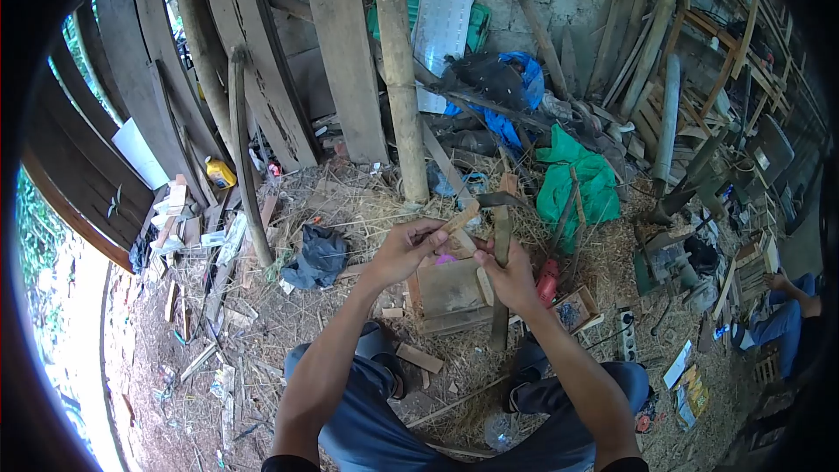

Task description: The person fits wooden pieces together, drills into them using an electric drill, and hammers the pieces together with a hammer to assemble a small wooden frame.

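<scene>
My left hand (pixel 409 249) is closed around a short, pale strip of wood (pixel 462 217), held slanting up to the right. My right hand (pixel 509 273) grips the wooden handle (pixel 500 323) of a hammer, upright, with its dark curved metal head (pixel 500 199) above the fingers. Another pale wood piece (pixel 463 241) shows between the two hands; which hand bears it I cannot tell. Below them, between my knees, sits a wooden block (pixel 449 290). A red power tool (pixel 547 282) lies just right of my right hand.
A green plastic sack (pixel 577 179) and a dark plastic bag (pixel 316 256) lie on the straw-strewn ground. A power strip (pixel 627 335) is at the right. Wooden posts (pixel 400 79) stand in front. At far right another person's arm (pixel 791 291) shows. Wood scraps (pixel 419 357) lie around.
</scene>
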